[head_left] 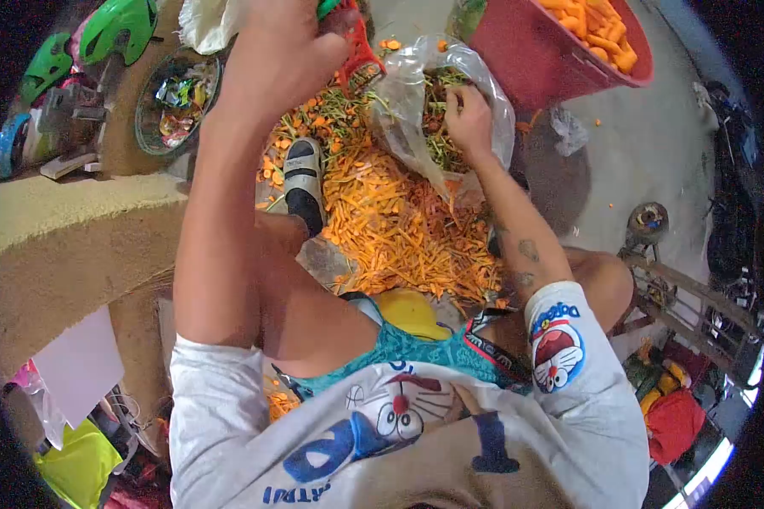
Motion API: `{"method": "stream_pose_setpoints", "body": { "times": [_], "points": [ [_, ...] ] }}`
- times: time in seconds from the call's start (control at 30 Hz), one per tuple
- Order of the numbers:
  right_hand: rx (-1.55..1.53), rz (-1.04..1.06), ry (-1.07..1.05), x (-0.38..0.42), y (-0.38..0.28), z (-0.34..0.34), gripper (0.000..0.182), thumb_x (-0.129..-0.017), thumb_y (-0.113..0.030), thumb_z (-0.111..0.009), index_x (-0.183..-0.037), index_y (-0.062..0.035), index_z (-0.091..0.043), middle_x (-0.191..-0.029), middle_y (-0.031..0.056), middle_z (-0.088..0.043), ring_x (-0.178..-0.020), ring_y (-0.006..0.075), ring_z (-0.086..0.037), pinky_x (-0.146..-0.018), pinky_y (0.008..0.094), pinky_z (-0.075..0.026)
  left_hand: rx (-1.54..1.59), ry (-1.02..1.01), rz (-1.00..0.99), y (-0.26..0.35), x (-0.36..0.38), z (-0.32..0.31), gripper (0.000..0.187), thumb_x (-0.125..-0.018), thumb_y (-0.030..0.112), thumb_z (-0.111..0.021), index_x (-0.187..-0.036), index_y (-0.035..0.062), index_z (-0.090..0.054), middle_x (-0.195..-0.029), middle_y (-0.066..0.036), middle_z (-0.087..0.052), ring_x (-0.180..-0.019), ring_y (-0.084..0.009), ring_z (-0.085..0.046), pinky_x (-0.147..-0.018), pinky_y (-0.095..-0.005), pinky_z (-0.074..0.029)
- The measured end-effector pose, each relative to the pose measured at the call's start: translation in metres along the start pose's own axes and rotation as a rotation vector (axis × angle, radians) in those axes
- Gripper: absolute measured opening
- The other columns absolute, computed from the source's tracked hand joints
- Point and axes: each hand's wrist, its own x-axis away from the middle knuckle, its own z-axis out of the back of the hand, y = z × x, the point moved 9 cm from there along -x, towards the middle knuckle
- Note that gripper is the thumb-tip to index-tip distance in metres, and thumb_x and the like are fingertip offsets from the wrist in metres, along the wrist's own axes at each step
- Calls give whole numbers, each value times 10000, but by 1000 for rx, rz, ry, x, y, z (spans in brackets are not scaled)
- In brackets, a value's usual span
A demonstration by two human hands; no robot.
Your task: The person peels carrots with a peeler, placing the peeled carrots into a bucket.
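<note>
My left hand (301, 51) is raised at the top edge, its fingers partly cut off by the frame. Its thumb lies along a red openwork plastic thing (361, 47), with a bit of green beside it. My right hand (469, 117) is at the mouth of a clear plastic bag (492, 76), fingers curled in a pinch; what they hold is too small to make out. Inside the bag are green stem trimmings (440, 144) and brownish scraps. Between my feet spreads a heap of orange carrot peelings (382, 220), with cut carrot ends and green stems towards its far side.
A red tub (526, 64) of peeled carrots (598, 34) stands at the upper right. At the left are a glass-like bowl (148, 119) of wrappers and green plastic chairs or stools (115, 34). A crumpled clear bag (569, 131) lies by the tub; a wooden rack (696, 297) is at the right.
</note>
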Motion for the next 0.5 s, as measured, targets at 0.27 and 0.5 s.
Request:
{"method": "stream_pose_setpoints", "body": {
  "times": [0.27, 0.5],
  "points": [
    [573, -173, -675, -86, 28, -98, 336, -914, -209, -580, -1176, -37, -703, -1240, 240, -665, -1146, 417, -643, -988, 494, -514, 54, -1, -3, 9, 12, 3, 231, -871, -29, -616, -1095, -83, -602, -892, -220, -662, -826, -276, -599, -751, -360, -475],
    [299, -496, -432, -64, 56, -62, 381, -907, -348, -653, -1121, -44, -740, -1129, 220, -712, -1050, 347, -682, -923, 452, -525, -43, 70, -124, 10, 14, 9, 243, -869, -18, -624, -1104, -78, -606, -884, -228, -652, -817, -279, -590, -757, -361, -476]
  ]
}}
